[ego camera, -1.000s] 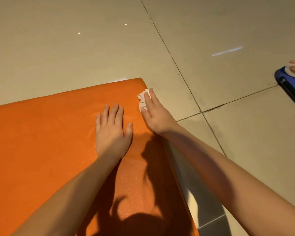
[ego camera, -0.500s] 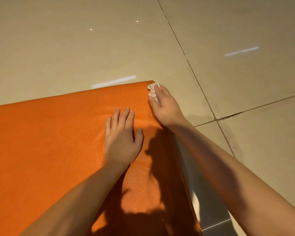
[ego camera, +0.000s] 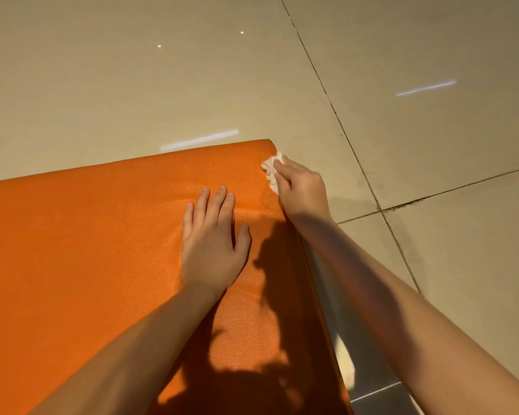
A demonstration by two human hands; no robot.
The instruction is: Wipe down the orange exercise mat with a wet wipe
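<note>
1. The crumpled white wet wipe (ego camera: 269,172) pokes out ahead of the right hand (ego camera: 303,188), whose bent fingers hold it against the edge of the orange exercise mat (ego camera: 87,250) near its far right corner.
2. The left hand (ego camera: 213,247) lies flat on the mat, fingers straight, near the right hand's inner side.
3. A beige tiled floor (ego camera: 132,70) spreads beyond both hands.
</note>
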